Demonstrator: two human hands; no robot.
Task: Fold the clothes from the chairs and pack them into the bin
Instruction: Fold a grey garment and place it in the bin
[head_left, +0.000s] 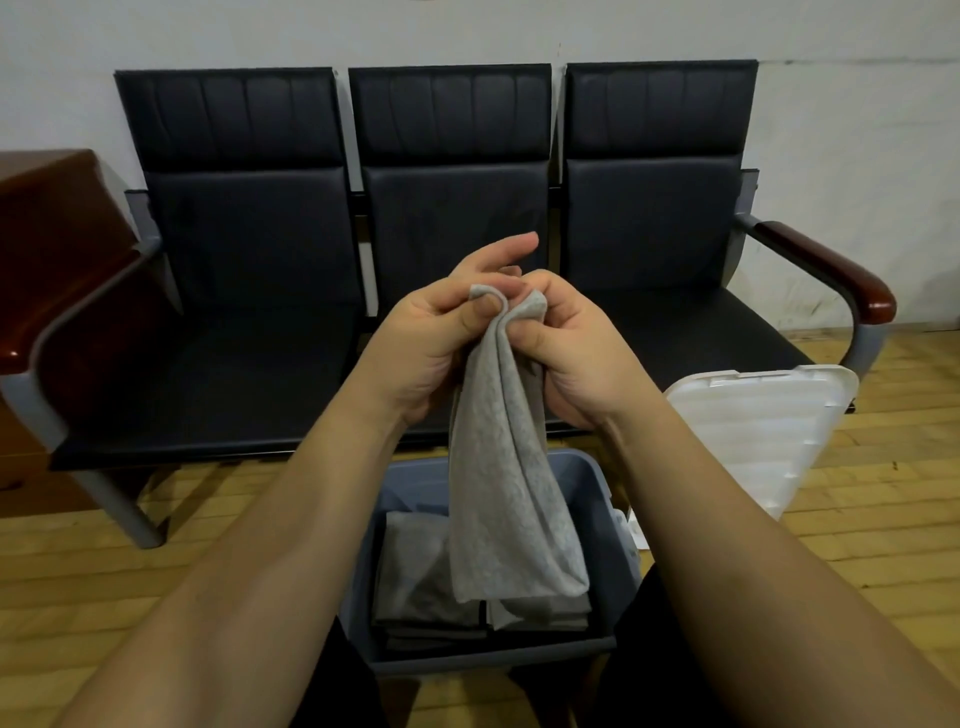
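A light grey garment (506, 499) hangs doubled over, lengthwise, above the grey-blue bin (621, 525). My left hand (431, 343) pinches its top edge between thumb and fingers, with the index finger stretched out. My right hand (576, 348) grips the same top edge right beside it, fingers curled. Inside the bin lie folded grey clothes (415, 577) in a stack. The garment's lower end reaches down into the bin. The row of three black chairs (249, 260) behind shows no clothes on its seats.
The bin's white lid (758, 421) leans against the right chair's seat edge. A brown wooden cabinet (52, 218) stands at the left. Wooden armrests (841, 270) close off both ends of the chair row. The floor is wooden planks; my knees flank the bin.
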